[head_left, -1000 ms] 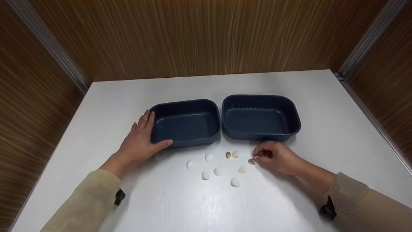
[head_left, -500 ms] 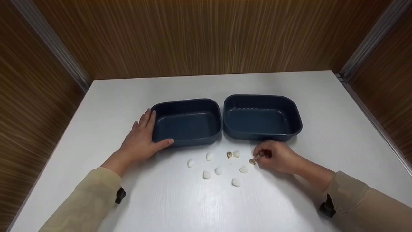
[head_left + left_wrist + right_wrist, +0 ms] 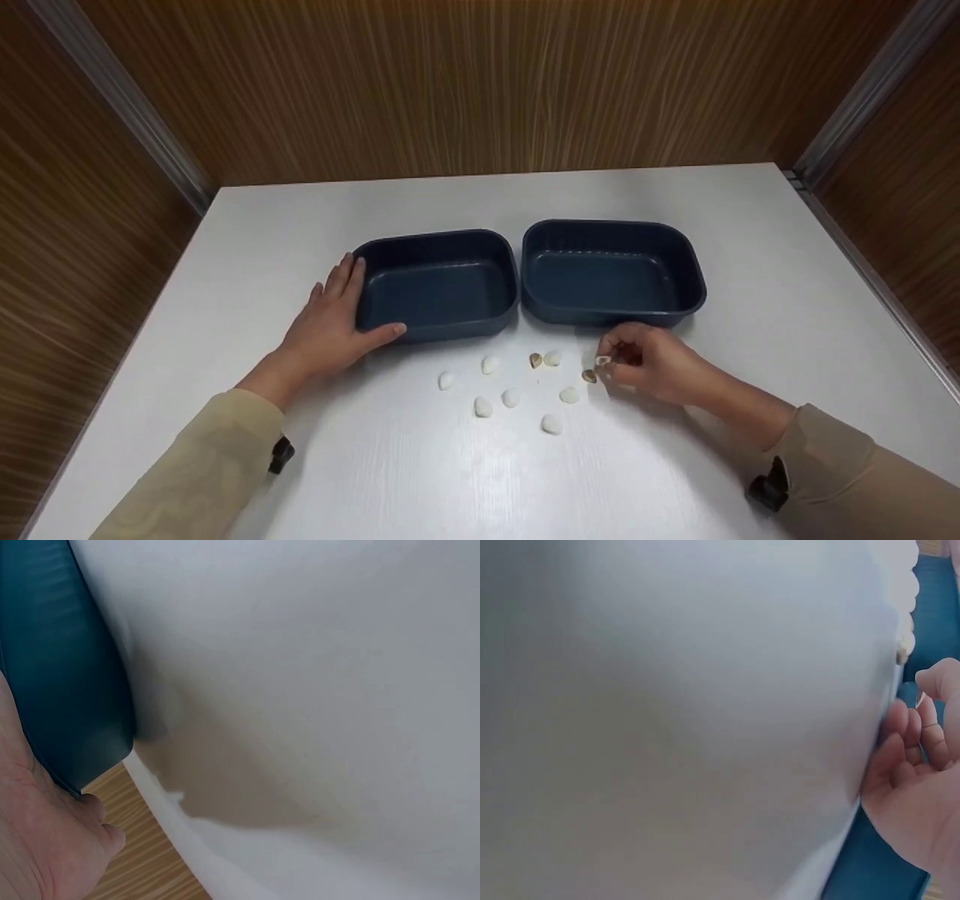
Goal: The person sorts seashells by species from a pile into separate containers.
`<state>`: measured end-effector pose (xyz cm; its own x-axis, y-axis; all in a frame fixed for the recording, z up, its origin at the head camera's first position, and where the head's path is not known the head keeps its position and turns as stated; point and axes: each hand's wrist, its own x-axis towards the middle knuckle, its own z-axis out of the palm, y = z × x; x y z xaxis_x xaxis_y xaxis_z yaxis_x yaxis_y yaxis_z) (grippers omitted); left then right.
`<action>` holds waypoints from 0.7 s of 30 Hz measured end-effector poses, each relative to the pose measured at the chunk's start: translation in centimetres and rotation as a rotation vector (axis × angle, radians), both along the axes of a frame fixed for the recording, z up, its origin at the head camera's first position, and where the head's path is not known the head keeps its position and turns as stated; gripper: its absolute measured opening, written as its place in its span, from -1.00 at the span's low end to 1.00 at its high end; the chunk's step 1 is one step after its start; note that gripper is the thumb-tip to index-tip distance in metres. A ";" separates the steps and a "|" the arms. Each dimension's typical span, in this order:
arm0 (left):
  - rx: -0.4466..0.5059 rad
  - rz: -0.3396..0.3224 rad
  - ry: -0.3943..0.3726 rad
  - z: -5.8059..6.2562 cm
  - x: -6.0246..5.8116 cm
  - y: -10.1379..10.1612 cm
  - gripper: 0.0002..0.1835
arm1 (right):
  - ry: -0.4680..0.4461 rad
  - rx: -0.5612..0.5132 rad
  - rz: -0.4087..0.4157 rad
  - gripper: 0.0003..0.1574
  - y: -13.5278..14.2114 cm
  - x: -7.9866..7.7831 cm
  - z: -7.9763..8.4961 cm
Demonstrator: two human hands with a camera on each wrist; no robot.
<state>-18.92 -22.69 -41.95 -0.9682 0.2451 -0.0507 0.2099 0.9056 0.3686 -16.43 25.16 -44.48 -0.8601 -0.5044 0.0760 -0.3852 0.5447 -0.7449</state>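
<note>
My left hand (image 3: 322, 322) rests at the near left corner of the left dark blue bin (image 3: 442, 330). Its fingers lie fairly straight along the left wall, and the thumb lies on the front rim. In the left wrist view the palm edge lies against the bin's wall (image 3: 67, 652). My right hand (image 3: 660, 365) pinches a small pale shell (image 3: 602, 361) between thumb and forefinger, just in front of the right dark blue bin (image 3: 611, 316). A small brown shell (image 3: 589, 376) lies on the table right beside those fingertips. The right wrist view shows the curled fingers (image 3: 932, 736).
Several white shell-like pieces (image 3: 511, 397) lie scattered on the white table (image 3: 420, 480) before the bins. A second brown shell (image 3: 535, 361) sits close to a white piece (image 3: 553, 358). Wood-grain panels (image 3: 480, 90) enclose the back and sides.
My right hand has lifted slightly and drawn a little right, with the pale shell now visible in its fingertips, apart from the brown shell. The left hand stays on the bin.
</note>
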 end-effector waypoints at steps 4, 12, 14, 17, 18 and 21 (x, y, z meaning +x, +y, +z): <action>-0.004 -0.003 0.003 0.1 0.0 0.1 0.35 | 0.027 -0.041 0.018 -0.75 -0.4 0.2 1.4; -0.008 -0.011 0.005 0.1 -0.1 0.1 0.35 | 0.100 -0.134 0.079 -0.75 -3.6 -1.2 5.0; -0.009 -0.010 0.001 0.0 -0.2 0.1 0.35 | 0.115 -0.137 0.088 -0.77 -4.8 -1.9 5.8; -0.010 -0.008 -0.003 0.1 -0.2 0.1 0.36 | 0.149 -0.144 0.091 -0.80 -6.9 -3.0 6.8; -0.011 -0.008 -0.003 0.1 -0.3 0.2 0.36 | 0.155 -0.149 0.089 -0.81 -7.7 -3.4 7.1; -0.011 -0.006 -0.003 0.1 -0.3 0.3 0.36 | 0.182 -0.165 0.092 -0.83 -9.8 -4.6 7.6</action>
<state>-19.19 -22.40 -41.87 -0.9666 0.2503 -0.0559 0.2144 0.9084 0.3590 -21.04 15.36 -36.84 -0.7757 -0.5481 0.3128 -0.5634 0.3780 -0.7346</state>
